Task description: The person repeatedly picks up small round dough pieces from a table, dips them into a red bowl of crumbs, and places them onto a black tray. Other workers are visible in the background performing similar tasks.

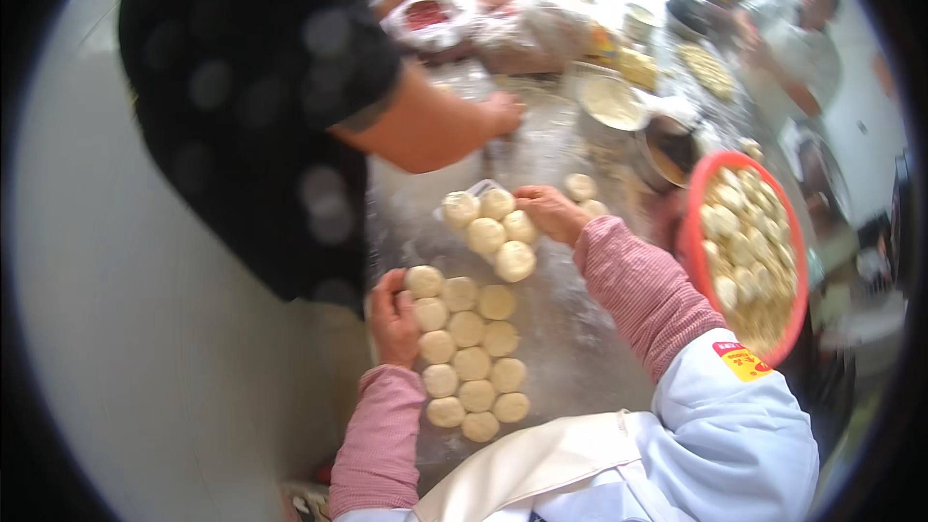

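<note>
Flat round dough pieces (471, 363) lie in close rows on the floured table before me. My left hand (395, 322) rests beside the far left piece of these rows, its fingers against the dough edge; whether it grips cannot be told. Farther off, a cluster of thicker dough rounds (486, 235) sits with a pale flat edge showing behind it, perhaps a scraper or tray. My right hand (549, 210) is at the right side of this cluster, fingertips at its edge, partly hidden. More dough rounds (580, 187) lie just beyond my right hand.
A co-worker's bare forearm (428, 123) reaches over the table from the left. At right stands a red plastic basin (803, 268) of dough pieces. Behind are a bowl of flour (612, 101), a metal pot (652, 159) and plastic bags (529, 36). Another person (797, 51) stands far right.
</note>
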`<state>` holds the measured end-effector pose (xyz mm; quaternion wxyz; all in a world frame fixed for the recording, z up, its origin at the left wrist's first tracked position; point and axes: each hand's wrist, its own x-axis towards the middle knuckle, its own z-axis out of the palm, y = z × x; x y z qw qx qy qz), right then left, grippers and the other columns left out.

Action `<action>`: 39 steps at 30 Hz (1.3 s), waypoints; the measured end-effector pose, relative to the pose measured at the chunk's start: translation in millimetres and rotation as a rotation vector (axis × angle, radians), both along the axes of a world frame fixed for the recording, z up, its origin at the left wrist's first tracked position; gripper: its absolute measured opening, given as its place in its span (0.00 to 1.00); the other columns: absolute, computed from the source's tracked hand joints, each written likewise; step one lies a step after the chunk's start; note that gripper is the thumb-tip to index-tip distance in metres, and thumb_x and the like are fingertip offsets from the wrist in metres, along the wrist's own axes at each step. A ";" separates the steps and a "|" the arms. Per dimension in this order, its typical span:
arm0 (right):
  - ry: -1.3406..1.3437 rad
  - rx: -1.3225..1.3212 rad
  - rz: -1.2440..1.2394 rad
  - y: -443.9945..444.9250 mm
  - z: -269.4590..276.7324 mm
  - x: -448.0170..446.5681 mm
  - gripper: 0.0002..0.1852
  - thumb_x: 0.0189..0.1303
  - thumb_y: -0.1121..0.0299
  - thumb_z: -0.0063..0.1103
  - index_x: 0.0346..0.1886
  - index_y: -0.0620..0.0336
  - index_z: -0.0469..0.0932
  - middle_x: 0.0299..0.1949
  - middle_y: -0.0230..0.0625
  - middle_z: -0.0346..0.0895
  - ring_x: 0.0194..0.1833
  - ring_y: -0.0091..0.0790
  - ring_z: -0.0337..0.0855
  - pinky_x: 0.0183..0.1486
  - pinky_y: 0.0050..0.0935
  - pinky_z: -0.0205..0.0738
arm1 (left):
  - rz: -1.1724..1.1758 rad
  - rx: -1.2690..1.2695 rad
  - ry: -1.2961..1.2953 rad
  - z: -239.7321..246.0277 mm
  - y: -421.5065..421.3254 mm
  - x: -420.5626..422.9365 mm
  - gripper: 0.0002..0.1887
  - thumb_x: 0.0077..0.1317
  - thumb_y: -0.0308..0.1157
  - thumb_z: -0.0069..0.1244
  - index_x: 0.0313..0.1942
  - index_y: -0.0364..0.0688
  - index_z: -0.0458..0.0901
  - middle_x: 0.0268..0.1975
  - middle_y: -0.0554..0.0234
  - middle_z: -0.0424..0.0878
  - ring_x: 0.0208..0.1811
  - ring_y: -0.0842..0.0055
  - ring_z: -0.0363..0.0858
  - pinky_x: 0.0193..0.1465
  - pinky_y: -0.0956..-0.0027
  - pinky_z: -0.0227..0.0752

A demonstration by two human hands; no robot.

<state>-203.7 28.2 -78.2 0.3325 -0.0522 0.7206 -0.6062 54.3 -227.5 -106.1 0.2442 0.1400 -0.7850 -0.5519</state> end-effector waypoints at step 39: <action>0.398 0.230 -0.139 84.7 63.3 119.1 0.09 0.79 0.75 0.57 0.54 0.68 0.80 0.40 0.40 0.91 0.38 0.29 0.94 0.36 0.30 0.89 | 0.030 0.077 0.029 -2.6 -6.1 9.4 0.18 0.79 0.20 0.45 0.66 0.33 0.80 0.61 0.52 0.90 0.62 0.68 0.88 0.70 0.66 0.79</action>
